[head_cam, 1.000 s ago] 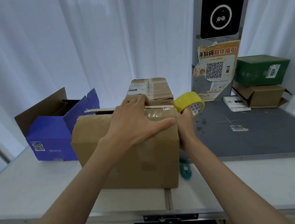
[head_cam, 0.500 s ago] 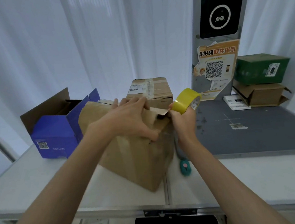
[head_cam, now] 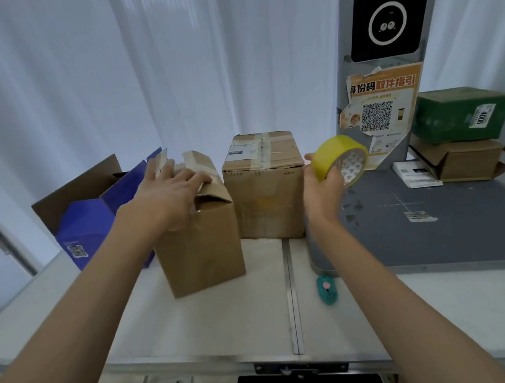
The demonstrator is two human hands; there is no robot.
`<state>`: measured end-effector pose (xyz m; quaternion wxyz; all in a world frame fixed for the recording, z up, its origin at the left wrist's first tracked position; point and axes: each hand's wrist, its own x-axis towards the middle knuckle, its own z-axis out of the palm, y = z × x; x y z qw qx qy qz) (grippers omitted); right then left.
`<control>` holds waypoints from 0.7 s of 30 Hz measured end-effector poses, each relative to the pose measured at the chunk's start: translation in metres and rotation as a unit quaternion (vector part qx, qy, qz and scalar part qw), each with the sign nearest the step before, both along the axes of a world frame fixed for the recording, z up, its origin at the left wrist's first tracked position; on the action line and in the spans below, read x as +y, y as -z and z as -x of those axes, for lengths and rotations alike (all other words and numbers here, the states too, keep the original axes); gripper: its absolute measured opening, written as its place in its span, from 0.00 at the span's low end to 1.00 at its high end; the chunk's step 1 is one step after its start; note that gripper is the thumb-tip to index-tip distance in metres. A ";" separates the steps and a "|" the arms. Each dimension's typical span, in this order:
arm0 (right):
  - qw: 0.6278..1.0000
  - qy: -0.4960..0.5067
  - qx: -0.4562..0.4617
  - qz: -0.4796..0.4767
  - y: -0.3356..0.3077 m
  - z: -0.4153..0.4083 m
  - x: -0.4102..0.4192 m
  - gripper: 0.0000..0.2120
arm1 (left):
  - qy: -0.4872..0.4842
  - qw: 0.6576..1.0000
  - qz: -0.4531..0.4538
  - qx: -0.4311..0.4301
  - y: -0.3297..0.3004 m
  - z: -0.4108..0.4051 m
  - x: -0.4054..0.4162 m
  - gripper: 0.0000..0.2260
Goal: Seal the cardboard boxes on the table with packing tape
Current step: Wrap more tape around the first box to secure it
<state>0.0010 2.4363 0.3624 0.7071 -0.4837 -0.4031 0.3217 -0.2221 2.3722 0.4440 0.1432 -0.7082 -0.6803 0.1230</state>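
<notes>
At table's 10 o'clock, brown box [head_cam: 198, 232] sits under your left hand [head_cam: 167, 195], fingers flat on loose top flaps. Right hand [head_cam: 323, 190] grips yellow tape roll [head_cam: 341, 160], off at box's 3 o'clock, well apart. Right's gotta cross left, guessing.

Matt brown cardboard box [head_cam: 199, 241] — creased, glossy yellow tape roll [head_cam: 340, 160], smooth table [head_cam: 225, 320]

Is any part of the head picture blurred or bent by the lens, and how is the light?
Head view: soft, even backlight through the white curtain; the left hand on the near box is slightly motion-blurred; the wide lens bends the table edge.
</notes>
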 end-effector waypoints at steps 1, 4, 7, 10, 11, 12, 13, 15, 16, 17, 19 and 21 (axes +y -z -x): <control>0.999 0.010 -0.031 0.007 -0.002 -0.003 0.007 0.07 | -0.002 1.000 -0.025 0.000 0.005 0.006 0.006 0.28; 0.997 -0.014 -0.063 0.037 -0.004 -0.007 0.030 0.09 | 0.002 0.995 -0.100 0.016 0.019 0.022 0.025 0.22; 0.994 -0.076 -0.039 0.066 -0.005 -0.003 0.049 0.18 | -0.011 0.990 -0.138 0.001 0.026 0.032 0.044 0.21; 0.989 -0.112 0.014 0.101 -0.004 -0.001 0.062 0.23 | -0.045 0.986 -0.154 -0.047 0.025 0.032 0.061 0.20; 0.987 -0.116 0.024 0.109 -0.002 -0.002 0.064 0.22 | -0.039 0.983 -0.167 -0.066 0.024 0.027 0.067 0.18; 0.986 -0.119 0.025 0.113 0.000 -0.004 0.067 0.21 | -0.017 0.977 -0.192 -0.096 0.022 0.021 0.073 0.16; 0.986 -0.122 0.022 0.116 0.001 -0.005 0.068 0.19 | 0.018 0.964 -0.222 -0.142 0.020 0.013 0.079 0.15; 0.985 -0.123 0.017 0.116 0.002 -0.008 0.069 0.15 | 0.069 0.935 -0.234 -0.257 0.016 -0.009 0.086 0.15; 0.986 -0.120 0.017 0.115 0.001 -0.008 0.069 0.14 | 0.075 0.930 -0.214 -0.289 0.015 -0.018 0.088 0.16; 0.986 -0.116 0.016 0.115 0.000 -0.009 0.069 0.14 | 0.070 0.934 -0.192 -0.293 0.016 -0.026 0.090 0.17; 0.987 -0.112 0.011 0.114 -0.002 -0.008 0.068 0.14 | 0.041 0.956 -0.161 -0.244 0.016 -0.032 0.096 0.20; 0.987 -0.113 0.009 0.112 -0.003 -0.008 0.067 0.15 | 0.025 0.973 -0.143 -0.181 0.016 -0.032 0.099 0.25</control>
